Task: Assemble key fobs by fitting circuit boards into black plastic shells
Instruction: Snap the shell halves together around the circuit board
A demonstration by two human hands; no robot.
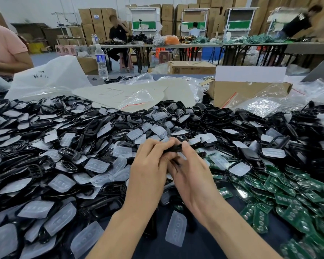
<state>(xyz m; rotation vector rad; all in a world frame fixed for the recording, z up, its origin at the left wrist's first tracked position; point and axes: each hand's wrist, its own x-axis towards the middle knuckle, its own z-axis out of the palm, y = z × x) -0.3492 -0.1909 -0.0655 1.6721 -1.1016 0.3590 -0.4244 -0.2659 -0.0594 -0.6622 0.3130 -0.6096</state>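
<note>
Black plastic shells [94,126] mixed with translucent button pads [99,165] heap over the table [204,245] from 9 round to 2 o'clock of the hands. Green circuit boards [288,199] pile at 4 o'clock, nearest the right hand [193,176]. The left hand [148,165] and the right meet at centre, fingers of both curled round 1 held shell [173,148]. Its long axis runs 9 to 3 o'clock, edge-on to the camera; whether a board sits inside, I cannot tell.
</note>
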